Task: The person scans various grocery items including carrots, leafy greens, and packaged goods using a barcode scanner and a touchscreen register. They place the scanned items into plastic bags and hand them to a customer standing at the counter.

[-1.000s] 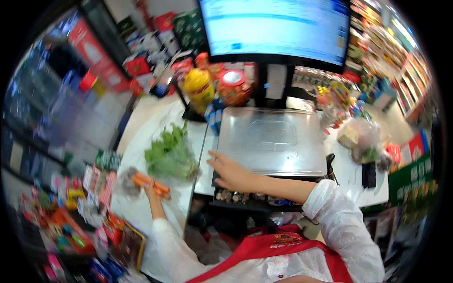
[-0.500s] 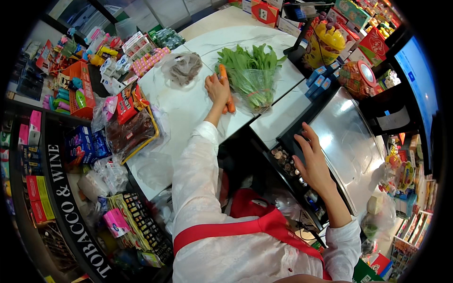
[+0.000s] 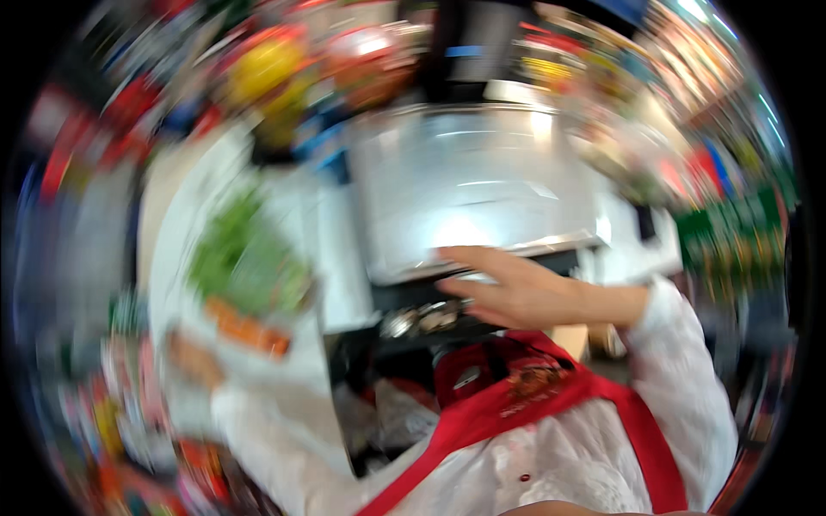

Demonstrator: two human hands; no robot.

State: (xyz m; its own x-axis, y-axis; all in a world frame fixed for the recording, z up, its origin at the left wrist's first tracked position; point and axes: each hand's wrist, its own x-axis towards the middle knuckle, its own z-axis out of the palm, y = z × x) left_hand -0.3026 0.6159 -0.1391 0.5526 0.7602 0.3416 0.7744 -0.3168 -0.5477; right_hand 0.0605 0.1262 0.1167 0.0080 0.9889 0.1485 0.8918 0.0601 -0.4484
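Note:
My left hand [image 3: 194,359], smeared by motion, is over the white counter [image 3: 301,215] just left of the carrots [image 3: 247,327]. Its fingers are too blurred to show whether they hold anything. Beyond the carrots lies a bunch of leafy greens [image 3: 249,258] in a clear bag. My right hand [image 3: 495,285] is open, fingers stretched to the left, with nothing in it. It hovers by the near edge of a flat silver metal plate [image 3: 473,185], above an open drawer holding coins [image 3: 422,320].
A yellow tub [image 3: 265,73] and a red-lidded jar [image 3: 366,60] stand beyond the counter. Small blue boxes [image 3: 323,144] sit left of the plate. Green packaging [image 3: 731,232] is at the right. Colourful packs crowd the lower left.
The view has swung to the right, so the counter now appears at the left and the metal plate in the middle. My left hand has come off the carrots. My right hand stays open near the drawer.

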